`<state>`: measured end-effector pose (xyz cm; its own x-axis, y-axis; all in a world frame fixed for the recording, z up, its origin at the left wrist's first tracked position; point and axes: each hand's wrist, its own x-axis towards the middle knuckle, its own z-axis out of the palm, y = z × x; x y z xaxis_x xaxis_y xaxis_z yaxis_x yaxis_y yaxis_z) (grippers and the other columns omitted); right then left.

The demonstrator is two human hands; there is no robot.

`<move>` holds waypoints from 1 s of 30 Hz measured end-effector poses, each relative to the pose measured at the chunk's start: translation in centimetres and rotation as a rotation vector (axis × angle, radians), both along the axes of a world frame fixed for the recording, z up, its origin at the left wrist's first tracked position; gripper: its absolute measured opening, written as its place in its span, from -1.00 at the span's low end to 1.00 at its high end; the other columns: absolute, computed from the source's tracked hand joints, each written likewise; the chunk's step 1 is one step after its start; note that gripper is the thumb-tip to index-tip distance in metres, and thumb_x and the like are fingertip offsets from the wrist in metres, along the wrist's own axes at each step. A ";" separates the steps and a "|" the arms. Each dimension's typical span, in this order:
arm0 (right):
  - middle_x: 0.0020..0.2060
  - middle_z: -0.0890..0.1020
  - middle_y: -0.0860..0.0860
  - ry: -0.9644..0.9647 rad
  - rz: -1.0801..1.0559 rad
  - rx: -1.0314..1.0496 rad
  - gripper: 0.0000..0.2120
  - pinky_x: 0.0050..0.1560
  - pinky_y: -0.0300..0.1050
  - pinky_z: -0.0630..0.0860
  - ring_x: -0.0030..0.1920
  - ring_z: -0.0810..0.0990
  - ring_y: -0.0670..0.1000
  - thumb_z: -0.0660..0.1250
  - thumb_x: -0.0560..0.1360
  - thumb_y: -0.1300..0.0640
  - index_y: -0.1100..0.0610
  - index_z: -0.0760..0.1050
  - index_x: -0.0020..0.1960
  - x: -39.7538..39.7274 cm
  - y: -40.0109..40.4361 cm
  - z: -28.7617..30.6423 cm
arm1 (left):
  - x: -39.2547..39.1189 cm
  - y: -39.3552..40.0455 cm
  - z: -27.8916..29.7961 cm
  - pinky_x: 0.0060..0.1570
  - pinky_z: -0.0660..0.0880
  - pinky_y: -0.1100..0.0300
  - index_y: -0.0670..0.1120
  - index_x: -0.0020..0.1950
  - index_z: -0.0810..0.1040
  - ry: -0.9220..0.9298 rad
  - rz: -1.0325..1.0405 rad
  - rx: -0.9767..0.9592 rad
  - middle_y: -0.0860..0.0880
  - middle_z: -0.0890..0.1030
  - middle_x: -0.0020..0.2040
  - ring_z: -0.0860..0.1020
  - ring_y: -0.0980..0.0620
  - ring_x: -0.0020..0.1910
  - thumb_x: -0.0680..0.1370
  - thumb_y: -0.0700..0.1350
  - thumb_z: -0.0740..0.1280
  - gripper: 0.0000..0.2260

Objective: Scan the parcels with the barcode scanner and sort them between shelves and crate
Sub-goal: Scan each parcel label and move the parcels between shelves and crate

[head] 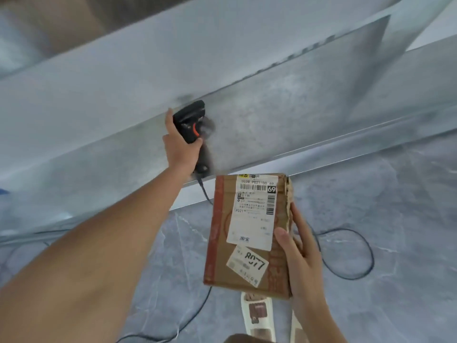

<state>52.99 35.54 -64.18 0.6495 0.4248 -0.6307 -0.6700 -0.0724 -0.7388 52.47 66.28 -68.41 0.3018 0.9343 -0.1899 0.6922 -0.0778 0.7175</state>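
My left hand [178,147] grips a black barcode scanner [191,125] with an orange trigger, held over the grey metal shelf [284,125]. The scanner's cable [206,194] drops from its handle toward the floor. My right hand [295,251] holds a brown cardboard parcel [220,243] by its right edge, thumb on the front face, just below the shelf's front edge. The parcel faces up, showing a white shipping label [252,211] with barcodes and a smaller sticker [248,264] marked 8077.
The grey shelf runs diagonally across the view, with an upright divider panel [366,63] at the right. A cardboard box [49,23] sits at the top left. Black cable [358,256] loops on the grey marbled floor [395,243]. My white slippers [258,315] show below the parcel.
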 end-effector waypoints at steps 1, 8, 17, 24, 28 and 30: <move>0.25 0.63 0.08 0.000 0.002 -0.009 -0.45 -0.03 0.11 0.68 0.15 0.68 0.13 0.55 0.39 0.03 -0.35 0.51 0.28 0.0 -0.4 0.4 | 0.1 -0.6 0.8 0.05 0.43 0.39 0.05 0.60 0.12 -0.053 -0.017 0.019 -0.14 0.41 0.22 0.53 0.02 0.04 0.48 -0.30 0.42 -0.21; 0.28 0.61 0.08 -0.054 -0.012 -0.106 -0.48 0.07 0.19 0.64 0.17 0.66 0.14 0.49 0.41 0.03 -0.37 0.50 0.29 0.4 -4.3 8.3 | -3.8 -7.9 9.3 -0.30 0.66 0.00 0.18 0.48 0.19 -0.145 -0.292 -0.143 -0.14 0.55 0.05 0.64 -0.12 -0.21 0.51 -0.38 0.36 -0.29; 0.29 0.59 0.12 -0.156 -0.007 -0.204 -0.53 0.02 0.17 0.67 0.15 0.67 0.17 0.39 0.56 0.13 -0.37 0.45 0.30 -1.3 -10.2 23.6 | -11.9 -21.3 28.4 -0.31 0.62 0.07 0.49 0.42 0.07 -0.114 -0.403 -0.244 0.06 0.57 0.13 0.63 0.09 -0.28 0.57 -0.29 0.39 -0.19; 0.36 0.52 -0.03 -0.370 0.068 -0.155 -0.42 0.26 0.17 0.55 0.33 0.55 0.02 0.44 0.39 -0.17 -0.33 0.43 0.39 -2.6 -9.9 34.0 | -15.7 -25.2 41.5 -0.19 0.62 0.20 0.49 0.45 0.03 -0.357 -0.238 -0.169 0.12 0.48 0.29 0.67 0.06 -0.10 0.58 -0.19 0.41 -0.20; 0.44 0.37 -0.09 -0.588 0.131 -0.101 -0.48 0.32 -0.16 0.45 0.42 0.39 -0.12 0.39 0.50 -0.03 -0.32 0.37 0.40 -3.3 -8.8 37.9 | -17.3 -26.3 45.8 0.03 0.63 -0.08 0.59 0.40 0.10 -0.455 -0.196 -0.104 0.13 0.51 0.32 0.62 -0.07 -0.03 0.60 -0.16 0.39 -0.25; 0.45 0.32 -0.10 -0.681 0.126 -0.102 -0.50 0.24 -0.42 0.35 0.42 0.32 -0.22 0.38 0.50 -0.01 -0.34 0.35 0.38 -3.7 -8.1 39.4 | -17.7 -26.8 47.3 -0.05 0.64 0.01 0.56 0.41 0.11 -0.492 -0.173 -0.070 0.02 0.52 0.34 0.61 0.01 -0.11 0.60 -0.18 0.38 -0.26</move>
